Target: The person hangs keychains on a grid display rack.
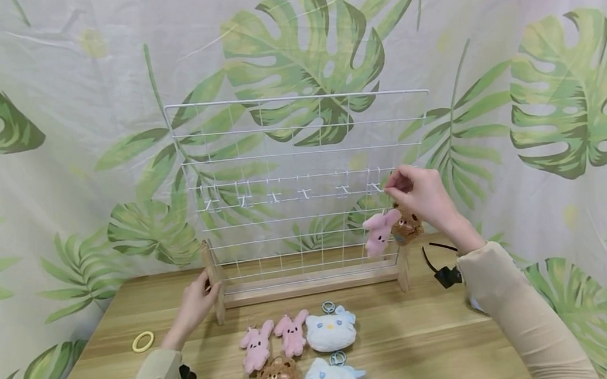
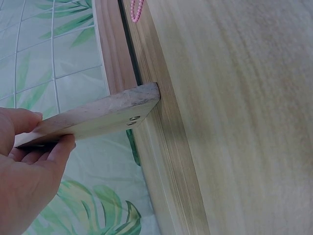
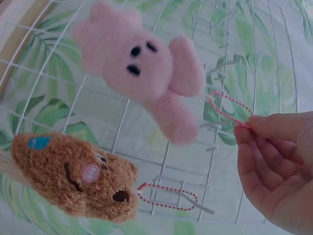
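Reaching low, the left hand (image 1: 196,301) grips the wooden upright (image 2: 105,108), fingers curled around its edge; rightward, a pink plush rabbit (image 1: 378,236) dangles just below the fingers of the raised right hand (image 1: 424,197), which pinch its bead chain (image 3: 226,115), a brown bear (image 3: 80,178) hanging beneath them too.

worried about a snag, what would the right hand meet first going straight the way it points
Probably the white hook on the wire grid, just ahead of the right hand; depth is unclear.
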Available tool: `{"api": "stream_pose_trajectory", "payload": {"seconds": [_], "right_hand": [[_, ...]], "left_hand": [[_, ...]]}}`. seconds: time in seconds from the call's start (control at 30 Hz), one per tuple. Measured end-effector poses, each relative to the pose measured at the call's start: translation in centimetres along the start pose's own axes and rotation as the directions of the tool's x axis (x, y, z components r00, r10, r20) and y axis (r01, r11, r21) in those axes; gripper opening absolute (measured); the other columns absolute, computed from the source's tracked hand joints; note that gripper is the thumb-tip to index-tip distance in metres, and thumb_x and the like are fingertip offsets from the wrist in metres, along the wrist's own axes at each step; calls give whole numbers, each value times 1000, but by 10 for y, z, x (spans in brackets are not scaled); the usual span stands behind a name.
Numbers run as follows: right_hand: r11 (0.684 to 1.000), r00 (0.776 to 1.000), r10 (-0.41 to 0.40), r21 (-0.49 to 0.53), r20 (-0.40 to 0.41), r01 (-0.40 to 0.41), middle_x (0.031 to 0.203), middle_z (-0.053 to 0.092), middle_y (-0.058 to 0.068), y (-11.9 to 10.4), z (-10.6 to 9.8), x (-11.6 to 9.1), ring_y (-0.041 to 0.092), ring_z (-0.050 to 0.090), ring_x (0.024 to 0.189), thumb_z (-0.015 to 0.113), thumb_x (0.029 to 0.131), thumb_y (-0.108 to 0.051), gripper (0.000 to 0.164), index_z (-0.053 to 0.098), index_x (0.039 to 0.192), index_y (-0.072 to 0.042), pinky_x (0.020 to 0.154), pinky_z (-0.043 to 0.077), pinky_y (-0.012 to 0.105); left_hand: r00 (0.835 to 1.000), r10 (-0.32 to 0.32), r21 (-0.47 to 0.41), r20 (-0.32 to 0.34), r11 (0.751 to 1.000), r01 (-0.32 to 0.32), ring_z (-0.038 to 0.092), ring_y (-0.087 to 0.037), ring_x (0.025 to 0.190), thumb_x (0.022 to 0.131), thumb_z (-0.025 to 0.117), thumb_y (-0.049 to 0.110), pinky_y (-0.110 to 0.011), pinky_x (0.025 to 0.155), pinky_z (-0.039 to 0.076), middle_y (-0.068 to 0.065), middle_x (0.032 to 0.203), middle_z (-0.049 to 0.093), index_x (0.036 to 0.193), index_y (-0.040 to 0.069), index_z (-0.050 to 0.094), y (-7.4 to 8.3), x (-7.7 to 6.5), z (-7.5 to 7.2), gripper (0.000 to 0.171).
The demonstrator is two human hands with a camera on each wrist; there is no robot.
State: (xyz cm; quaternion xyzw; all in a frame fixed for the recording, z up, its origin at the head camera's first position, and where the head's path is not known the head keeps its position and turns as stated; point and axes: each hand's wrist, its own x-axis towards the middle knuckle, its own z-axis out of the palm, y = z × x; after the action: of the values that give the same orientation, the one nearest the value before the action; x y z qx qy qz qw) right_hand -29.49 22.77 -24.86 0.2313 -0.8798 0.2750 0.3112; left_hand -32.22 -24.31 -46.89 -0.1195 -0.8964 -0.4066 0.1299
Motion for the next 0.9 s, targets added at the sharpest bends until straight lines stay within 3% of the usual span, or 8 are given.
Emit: {"api": "stream_pose_trajectory", "payload": {"seconds": [0.17,0.4,0.7,0.9], "right_hand": [[999,999,43,-22,25,-43,86,74,16,7,2,10,26,70,75,71,89,-4,5,69,91,0,66,51,11],[995,991,101,-30,87,-98,89,74,17,22,12,19,28,72,81,69,91,-5,4,69,92,-1,75,61,42],[992,985,124,-48,119,-119,90,74,17,26,14,21,27,72,82,68,91,-5,5,69,93,-1,75,60,38],[992,986,119,-52,113,-114,91,74,18,14,5,17,30,72,83,68,91,-4,5,69,94,0,77,62,44]], "left_hand": [[1000,1,-3,-8,1000,-1,56,-52,121,101,50,4,-55,94,56,-42,131,53,137,-16,44,0,-1,0,41],[1000,7,-21,-9,1000,-7,55,-53,121,100,50,2,-56,93,56,-43,132,52,138,-17,42,-1,0,0,43],[1000,5,-23,-12,1000,-5,54,-53,122,100,50,2,-54,94,55,-43,132,51,139,-17,41,-1,0,2,44],[1000,-3,-19,-11,1000,3,54,-52,123,101,50,3,-55,95,54,-43,133,51,138,-17,41,-2,1,1,43]]}}
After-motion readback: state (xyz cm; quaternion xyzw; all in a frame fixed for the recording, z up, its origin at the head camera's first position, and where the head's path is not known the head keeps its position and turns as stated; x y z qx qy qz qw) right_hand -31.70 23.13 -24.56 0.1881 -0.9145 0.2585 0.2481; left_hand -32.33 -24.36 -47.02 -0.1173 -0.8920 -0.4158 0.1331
